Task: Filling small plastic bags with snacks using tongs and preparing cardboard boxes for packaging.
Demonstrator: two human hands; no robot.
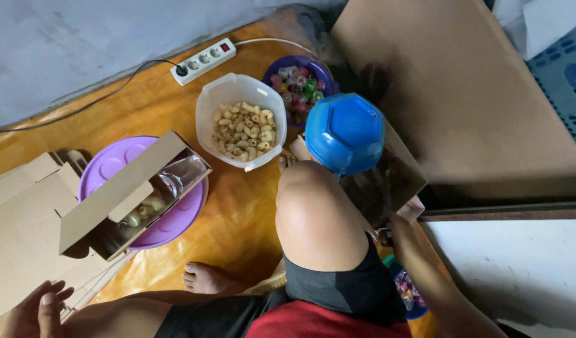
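Observation:
My left hand [36, 308] rests on flattened cardboard [19, 238] at the lower left, fingers apart and holding nothing. My right hand [394, 230] reaches down beside my raised knee [313, 213], against a brown box [394, 178]. Its fingers are partly hidden, and whether it grips anything cannot be told. An upturned blue plastic bowl [345, 133] sits just above the knee. A white tub [208, 103] holds pale tube-shaped snacks. Behind it a purple bowl [316, 64] holds colourful wrapped sweets.
An open carton [116, 194] lined with clear plastic lies across a purple basin [106, 166]. A white power strip [203, 61] and its cable lie at the back. A large cardboard sheet [463, 94] leans at the right. Another bowl of sweets [410, 294] sits under my right arm.

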